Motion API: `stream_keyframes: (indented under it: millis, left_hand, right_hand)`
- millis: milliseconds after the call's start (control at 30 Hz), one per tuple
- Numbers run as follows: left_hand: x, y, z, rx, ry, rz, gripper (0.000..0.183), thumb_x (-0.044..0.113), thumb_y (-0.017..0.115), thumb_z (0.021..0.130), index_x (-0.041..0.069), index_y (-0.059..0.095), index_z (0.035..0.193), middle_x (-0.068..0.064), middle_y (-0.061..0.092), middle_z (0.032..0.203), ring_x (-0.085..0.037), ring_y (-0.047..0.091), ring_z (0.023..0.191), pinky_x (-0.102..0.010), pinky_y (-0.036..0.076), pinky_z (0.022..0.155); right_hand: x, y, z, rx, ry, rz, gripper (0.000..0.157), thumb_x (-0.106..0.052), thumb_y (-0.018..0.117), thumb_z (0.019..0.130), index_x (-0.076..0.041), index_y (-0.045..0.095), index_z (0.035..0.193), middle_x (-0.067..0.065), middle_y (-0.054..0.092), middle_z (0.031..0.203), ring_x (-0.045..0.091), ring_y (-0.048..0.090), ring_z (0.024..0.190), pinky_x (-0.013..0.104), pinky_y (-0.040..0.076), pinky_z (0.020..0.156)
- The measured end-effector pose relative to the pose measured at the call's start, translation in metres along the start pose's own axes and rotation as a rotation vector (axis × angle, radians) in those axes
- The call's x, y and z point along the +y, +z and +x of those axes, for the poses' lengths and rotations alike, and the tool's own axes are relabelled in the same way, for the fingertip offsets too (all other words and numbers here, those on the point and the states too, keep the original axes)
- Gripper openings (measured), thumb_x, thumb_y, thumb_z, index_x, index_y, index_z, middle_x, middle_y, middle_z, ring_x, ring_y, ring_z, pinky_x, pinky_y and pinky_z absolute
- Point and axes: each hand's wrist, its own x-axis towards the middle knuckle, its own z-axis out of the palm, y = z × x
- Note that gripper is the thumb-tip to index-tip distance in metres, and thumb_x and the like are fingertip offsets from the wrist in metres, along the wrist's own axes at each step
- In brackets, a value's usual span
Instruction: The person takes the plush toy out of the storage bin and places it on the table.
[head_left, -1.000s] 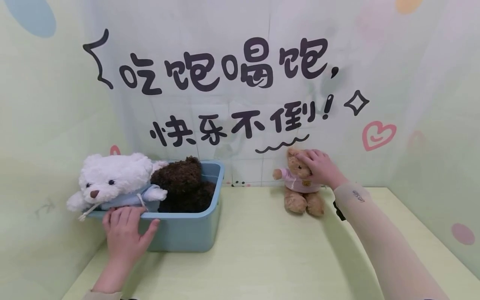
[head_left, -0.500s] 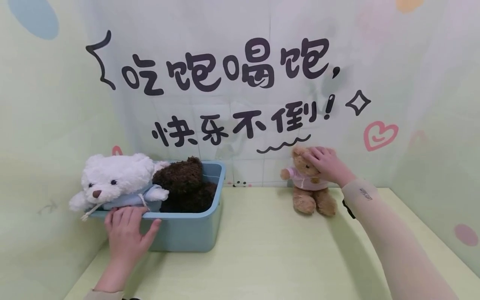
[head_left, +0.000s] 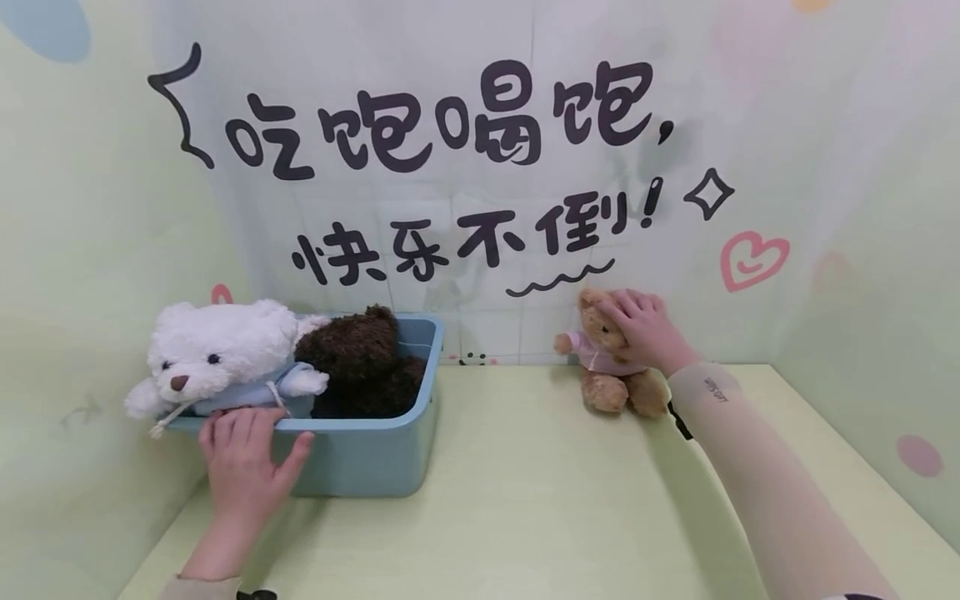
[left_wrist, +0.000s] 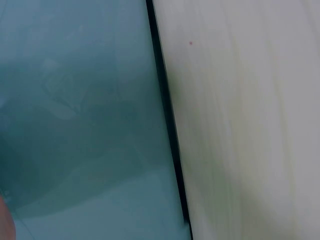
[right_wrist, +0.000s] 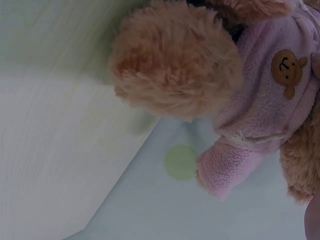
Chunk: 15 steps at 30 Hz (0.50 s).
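Observation:
In the head view my left hand (head_left: 243, 462) holds the near rim of a light blue plastic bin (head_left: 360, 458), fingers over the edge and thumb out along the front wall. In that bin lie a white teddy bear (head_left: 225, 342) in a blue top, leaning over the left end, and a dark brown plush toy (head_left: 360, 358). My right hand (head_left: 648, 333) grips the head of a light brown teddy bear (head_left: 603, 392) in a pink hoodie. This bear sits upright at the back of the table, its face partly covered. The right wrist view shows its furry foot and hoodie patch (right_wrist: 288, 72).
The pale wooden table (head_left: 510, 500) runs back to a printed wall (head_left: 480, 192) with black lettering. Side walls close it in at left and right. The left wrist view shows mostly the bin's side wall (left_wrist: 80, 150) beside the tabletop.
The brown teddy bear has shifted slightly right along the table with my right hand on it. My left hand and the bin have stayed put; the head view has tilted a little.

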Motion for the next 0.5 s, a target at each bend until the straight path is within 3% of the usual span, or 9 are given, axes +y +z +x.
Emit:
stream_keyframes:
  millis: [233, 500]
  left_hand:
    - [-0.002, -0.004, 0.002, -0.015, 0.005, 0.002, 0.066, 0.063, 0.046, 0.091, -0.002, 0.059, 0.091, -0.019, 0.055, 0.082, -0.044, 0.045, 0.084, -0.063, 0.024, 0.088]
    - [-0.002, -0.006, 0.001, -0.014, 0.002, -0.008, 0.066, 0.063, 0.046, 0.091, -0.002, 0.059, 0.091, -0.019, 0.055, 0.082, -0.044, 0.045, 0.084, -0.063, 0.024, 0.088]
  right_hand:
    - [-0.008, 0.0, -0.001, -0.023, 0.128, 0.036, 0.097, -0.026, 0.091, 0.06, -0.015, 0.039, 0.142, 0.018, 0.038, 0.14, 0.046, 0.033, 0.124, 0.063, 0.025, 0.095]
    - [-0.014, 0.0, -0.003, 0.041, 0.142, 0.054, 0.091, -0.017, 0.089, 0.061, -0.013, 0.043, 0.14, 0.018, 0.039, 0.14, 0.044, 0.032, 0.125, 0.06, 0.024, 0.097]
